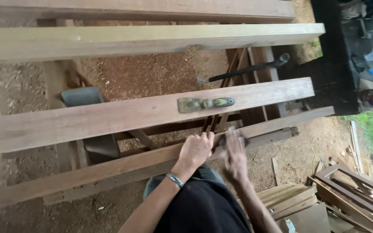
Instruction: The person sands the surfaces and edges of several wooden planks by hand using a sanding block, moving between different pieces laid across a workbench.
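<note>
Okay, head view only. Both hands are working at the near plank [109, 170], a long brown board running from near left up to the far right, resting across a support so its top face is lying open at working height. The left hand [196, 150] is curling its fingers over the plank's far edge, clamped on it, probably steadying the board. A wristband [174, 180] is sitting on that wrist. The right hand [235, 156] is blurring just right of the left; something dark, a small block [234, 139], is showing at its fingertips on the plank, but I cannot tell whether the fingers are gripping it or lying flat on it.

The near plank is looking rough, reddish-brown and darker than the others, with its edge thin.

Just beyond it, the middle plank [87, 118] is lying parallel, paler, with a putty knife [203, 104] resting flat on top, within reach, its blade smeared yellowish. Farther off, a pale beam [130, 39] is spanning the frame. A dark rod [249, 68] is lying between beam and middle plank. Sawdust [152, 73] is covering the ground below. Stacked frames [350, 190] are sitting near right.
</note>
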